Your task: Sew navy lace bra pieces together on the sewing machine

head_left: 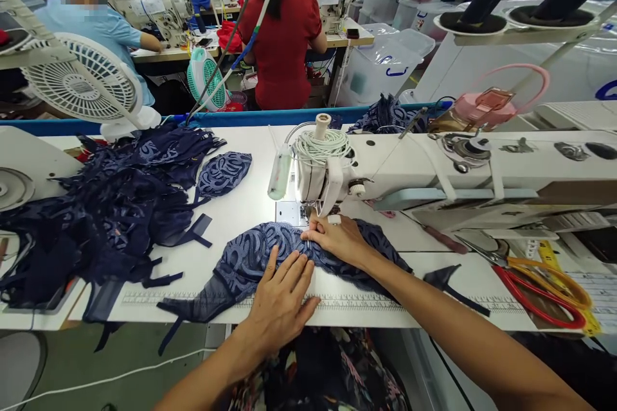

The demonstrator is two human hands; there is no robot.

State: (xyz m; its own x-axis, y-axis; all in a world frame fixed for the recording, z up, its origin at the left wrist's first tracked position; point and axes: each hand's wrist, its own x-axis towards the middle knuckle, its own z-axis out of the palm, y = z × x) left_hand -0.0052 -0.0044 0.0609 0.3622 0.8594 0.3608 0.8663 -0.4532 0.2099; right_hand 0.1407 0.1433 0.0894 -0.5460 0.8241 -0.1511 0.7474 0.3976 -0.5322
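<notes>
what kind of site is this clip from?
Most likely a garment factory sewing line. The person's hands, left hand and right hand, press navy lace fabric at an industrial sewing machine, a pile of cut lace pieces lies beside it, and other workers sit at machines behind.

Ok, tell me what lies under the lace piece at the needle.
Under the navy lace piece the white table shows, with a printed ruler strip along its front edge. The left hand and right hand press on top. The needle plate is mostly covered.
</notes>
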